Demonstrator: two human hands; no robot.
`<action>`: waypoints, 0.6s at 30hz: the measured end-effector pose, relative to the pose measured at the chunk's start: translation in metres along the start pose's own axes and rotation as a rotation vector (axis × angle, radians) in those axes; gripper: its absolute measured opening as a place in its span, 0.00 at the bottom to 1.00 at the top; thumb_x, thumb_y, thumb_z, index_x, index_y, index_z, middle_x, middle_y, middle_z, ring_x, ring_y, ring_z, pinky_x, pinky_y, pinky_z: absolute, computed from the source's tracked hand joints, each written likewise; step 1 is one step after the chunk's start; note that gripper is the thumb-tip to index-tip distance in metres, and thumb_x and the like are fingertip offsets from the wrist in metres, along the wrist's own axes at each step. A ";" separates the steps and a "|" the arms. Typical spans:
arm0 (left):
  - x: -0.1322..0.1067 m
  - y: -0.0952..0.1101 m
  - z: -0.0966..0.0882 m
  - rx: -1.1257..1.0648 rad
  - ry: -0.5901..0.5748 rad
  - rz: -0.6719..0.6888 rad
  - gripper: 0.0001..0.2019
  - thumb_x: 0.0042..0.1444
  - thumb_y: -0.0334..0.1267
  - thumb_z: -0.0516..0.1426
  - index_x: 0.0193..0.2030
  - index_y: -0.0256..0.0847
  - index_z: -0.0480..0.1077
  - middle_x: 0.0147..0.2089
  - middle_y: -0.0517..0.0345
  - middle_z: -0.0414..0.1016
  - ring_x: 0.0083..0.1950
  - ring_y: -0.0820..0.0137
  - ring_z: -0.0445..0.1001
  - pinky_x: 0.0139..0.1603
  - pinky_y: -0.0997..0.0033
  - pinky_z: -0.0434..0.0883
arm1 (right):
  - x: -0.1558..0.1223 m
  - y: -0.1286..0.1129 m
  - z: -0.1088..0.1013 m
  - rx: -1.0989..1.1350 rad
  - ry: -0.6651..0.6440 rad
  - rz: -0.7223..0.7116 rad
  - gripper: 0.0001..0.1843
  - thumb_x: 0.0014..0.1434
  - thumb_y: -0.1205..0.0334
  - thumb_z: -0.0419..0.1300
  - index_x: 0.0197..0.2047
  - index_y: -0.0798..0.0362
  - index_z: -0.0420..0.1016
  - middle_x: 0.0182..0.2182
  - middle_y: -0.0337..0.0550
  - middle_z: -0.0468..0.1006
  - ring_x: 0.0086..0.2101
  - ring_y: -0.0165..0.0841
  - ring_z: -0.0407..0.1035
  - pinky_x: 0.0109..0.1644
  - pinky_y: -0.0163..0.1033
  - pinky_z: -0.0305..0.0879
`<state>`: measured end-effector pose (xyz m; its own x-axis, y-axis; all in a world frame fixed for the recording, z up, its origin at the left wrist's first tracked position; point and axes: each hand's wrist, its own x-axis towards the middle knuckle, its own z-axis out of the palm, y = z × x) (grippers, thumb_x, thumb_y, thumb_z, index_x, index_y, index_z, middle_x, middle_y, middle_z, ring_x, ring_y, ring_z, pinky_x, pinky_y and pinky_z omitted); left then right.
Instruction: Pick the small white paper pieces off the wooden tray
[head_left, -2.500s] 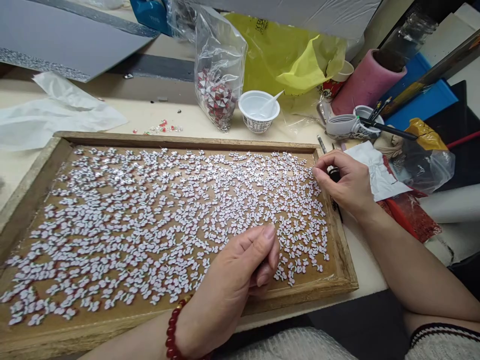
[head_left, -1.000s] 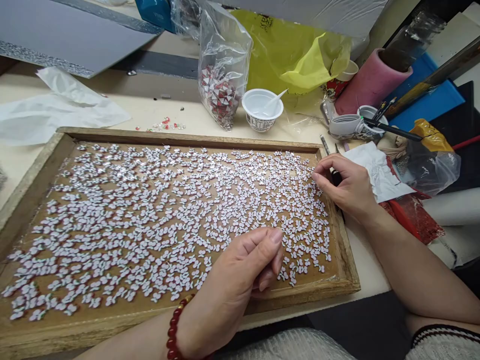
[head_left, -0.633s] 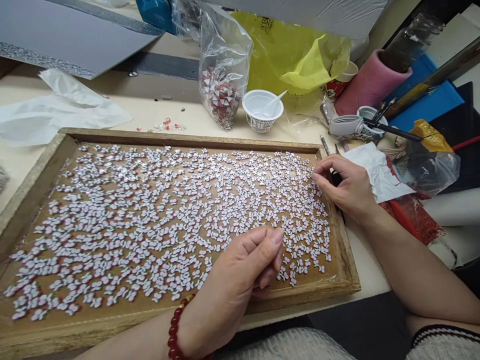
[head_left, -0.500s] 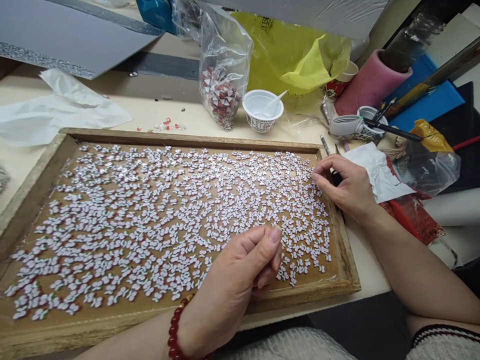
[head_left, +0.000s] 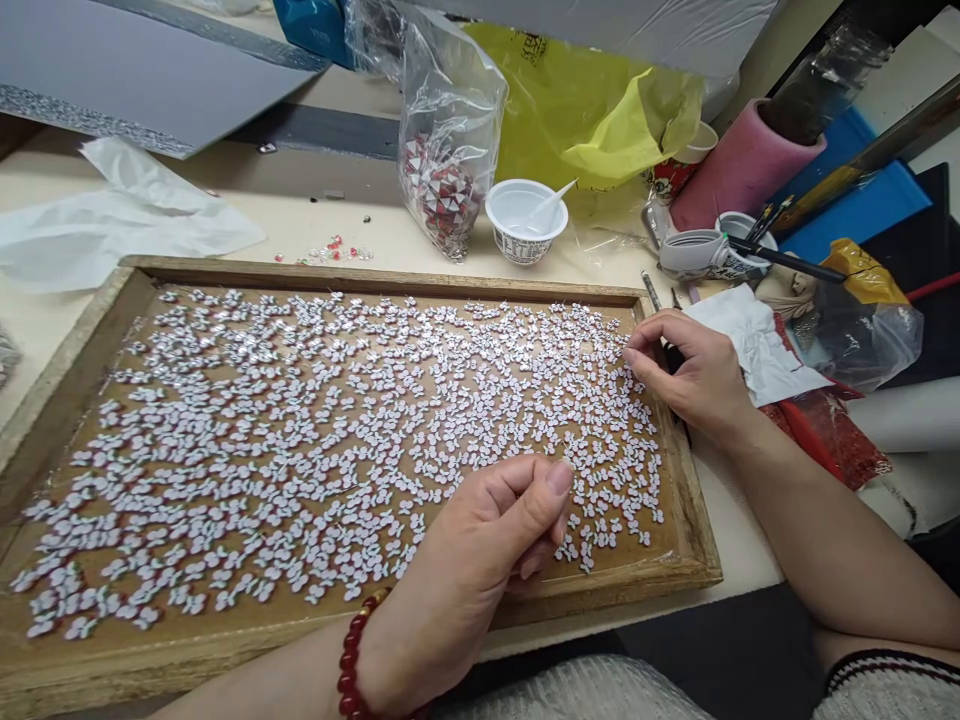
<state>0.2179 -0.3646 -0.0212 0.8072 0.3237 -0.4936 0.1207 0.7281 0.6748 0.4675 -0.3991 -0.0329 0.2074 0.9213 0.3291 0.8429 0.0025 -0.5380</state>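
A shallow wooden-framed tray lies across the table. Small flat white pieces, shaped like paired cherries with greenish and reddish edges, cover its brown bottom. My left hand, with a red bead bracelet at the wrist, hovers over the tray's near right part. Its thumb is pressed against the curled fingers, and anything between them is too small to make out. Over the tray's right edge, my right hand pinches thumb and forefinger together at the outermost pieces. What sits in that pinch, if anything, does not show.
Behind the tray stand a clear bag of red and silver pieces and a white cup with a plastic spoon. Loose gems lie nearby. White tissue, a pink roll and brushes crowd the right side.
My left hand has shifted slightly to the right, its thumb still pressed on the fingers. My right hand stays at the tray's right edge in nearly the same pose.
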 end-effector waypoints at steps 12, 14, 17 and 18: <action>-0.001 0.000 -0.001 0.016 0.009 0.006 0.21 0.59 0.54 0.55 0.23 0.40 0.62 0.18 0.67 0.53 0.21 0.77 0.47 0.22 0.71 0.44 | 0.000 0.000 0.000 -0.013 -0.018 -0.032 0.04 0.55 0.67 0.60 0.30 0.49 0.69 0.30 0.40 0.75 0.32 0.32 0.68 0.37 0.40 0.65; 0.000 0.000 -0.001 0.008 0.006 0.016 0.22 0.59 0.55 0.55 0.23 0.40 0.62 0.18 0.67 0.53 0.21 0.77 0.47 0.22 0.71 0.44 | 0.000 0.000 -0.001 -0.022 -0.024 -0.032 0.04 0.55 0.67 0.60 0.30 0.49 0.69 0.30 0.40 0.75 0.32 0.32 0.68 0.37 0.40 0.65; 0.001 0.001 -0.001 -0.020 0.004 0.030 0.22 0.61 0.53 0.52 0.23 0.40 0.62 0.18 0.66 0.54 0.21 0.76 0.47 0.22 0.71 0.44 | 0.000 0.001 0.000 -0.036 -0.039 -0.043 0.04 0.54 0.67 0.60 0.30 0.49 0.69 0.29 0.40 0.75 0.31 0.33 0.68 0.37 0.41 0.65; 0.001 0.001 0.000 -0.031 0.003 0.033 0.22 0.62 0.53 0.51 0.23 0.40 0.63 0.18 0.66 0.54 0.21 0.76 0.47 0.22 0.71 0.44 | 0.000 0.001 0.000 -0.041 -0.042 -0.052 0.05 0.54 0.67 0.60 0.29 0.49 0.69 0.29 0.40 0.75 0.31 0.33 0.69 0.37 0.41 0.65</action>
<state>0.2185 -0.3633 -0.0210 0.8084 0.3501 -0.4732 0.0757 0.7354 0.6734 0.4688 -0.3993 -0.0336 0.1423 0.9357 0.3229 0.8719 0.0359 -0.4884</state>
